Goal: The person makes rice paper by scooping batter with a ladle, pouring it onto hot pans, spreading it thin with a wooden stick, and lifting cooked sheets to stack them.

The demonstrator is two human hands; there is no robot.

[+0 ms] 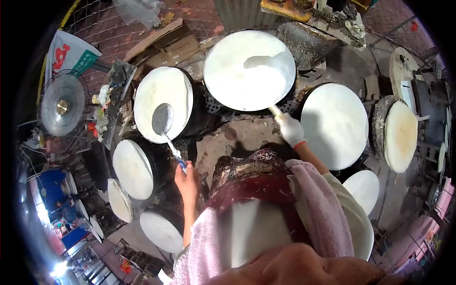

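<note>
My left hand (pixel 187 183), bare, is closed round the blue-and-white wrapped handle of a ladle (pixel 164 119). Its round grey head rests over the pale batter-like layer on the left round griddle (pixel 180 80). My right hand (pixel 290 129), in a white glove, is closed on a short light-coloured handle (pixel 274 110) at the front edge of the middle griddle (pixel 237 61). Whether that handle is fixed to the griddle I cannot tell. A pale layer covers most of the middle griddle, with a greyish, shiny patch at its right.
Several more round pale-topped griddles curve around me, including one at right (pixel 335 123) and one at lower left (pixel 133 168). A browned round sheet (pixel 401 137) lies at far right. A fan (pixel 61 107) stands at left, near a cardboard box (pixel 166 47).
</note>
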